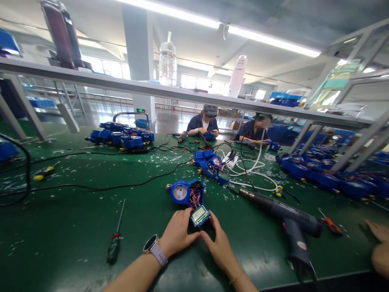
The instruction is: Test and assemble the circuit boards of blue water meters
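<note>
A blue meter (180, 192) with a round dial and an opened housing of coloured wires lies on the green table. A small display module (199, 215) is joined to it by the wires. My left hand (177, 231) grips the module's left side, with a watch on the wrist. On the module's right side and lower edge are the fingers of my right hand (219, 243). Both thumbs nearly meet below the display. Behind the meter sit more blue meters (209, 165).
A heat gun (288, 215) lies to the right, a screwdriver (114, 243) to the left. Cables (100, 187) cross the green table (60, 227). Meters crowd the right and back left. A shelf (188, 95) spans above. Two people sit opposite; another person's hand (378, 232) shows at right.
</note>
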Demonstrator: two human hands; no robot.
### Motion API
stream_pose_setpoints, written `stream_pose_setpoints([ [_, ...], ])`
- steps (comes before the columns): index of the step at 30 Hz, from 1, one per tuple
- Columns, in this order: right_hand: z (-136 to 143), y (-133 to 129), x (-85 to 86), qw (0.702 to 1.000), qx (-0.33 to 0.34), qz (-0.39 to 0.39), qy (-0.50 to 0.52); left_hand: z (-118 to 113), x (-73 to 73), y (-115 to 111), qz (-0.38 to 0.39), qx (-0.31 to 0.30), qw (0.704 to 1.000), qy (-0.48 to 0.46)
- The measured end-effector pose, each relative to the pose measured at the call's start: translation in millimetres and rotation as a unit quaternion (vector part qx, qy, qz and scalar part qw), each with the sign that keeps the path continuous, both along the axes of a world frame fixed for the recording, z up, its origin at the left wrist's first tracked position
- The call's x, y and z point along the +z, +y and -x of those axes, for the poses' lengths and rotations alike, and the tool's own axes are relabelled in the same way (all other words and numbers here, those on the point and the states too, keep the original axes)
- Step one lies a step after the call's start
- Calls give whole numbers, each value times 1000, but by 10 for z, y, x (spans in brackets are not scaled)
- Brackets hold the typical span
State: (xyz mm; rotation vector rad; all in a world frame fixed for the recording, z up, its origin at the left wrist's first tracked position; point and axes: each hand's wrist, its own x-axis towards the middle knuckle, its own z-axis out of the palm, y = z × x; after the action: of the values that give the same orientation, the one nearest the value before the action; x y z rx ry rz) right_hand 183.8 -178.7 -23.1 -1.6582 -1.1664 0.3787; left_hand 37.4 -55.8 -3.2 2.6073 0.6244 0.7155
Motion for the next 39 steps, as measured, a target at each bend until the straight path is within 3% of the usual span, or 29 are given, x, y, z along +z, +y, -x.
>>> stream_pose_setpoints([
  [8, -15, -59, 95, 999, 13, -12, 35, 122, 2, -113, 0, -72, 996, 54],
  [14, 7, -71, 85, 998, 11, 6, 56, 130, 107, -27, -10, -80, 992, 97],
  [20, -7, -59, 63, 999, 12, 36, 34, 151, 86, 48, -10, -99, 992, 83],
  [30, 1, -99, -1, 995, 53, 81, 34, 113, 84, 78, 38, -71, 995, 65],
  [39, 33, -93, 129, 997, 45, 51, 22, 117, 18, 48, 59, -59, 996, 43],
])
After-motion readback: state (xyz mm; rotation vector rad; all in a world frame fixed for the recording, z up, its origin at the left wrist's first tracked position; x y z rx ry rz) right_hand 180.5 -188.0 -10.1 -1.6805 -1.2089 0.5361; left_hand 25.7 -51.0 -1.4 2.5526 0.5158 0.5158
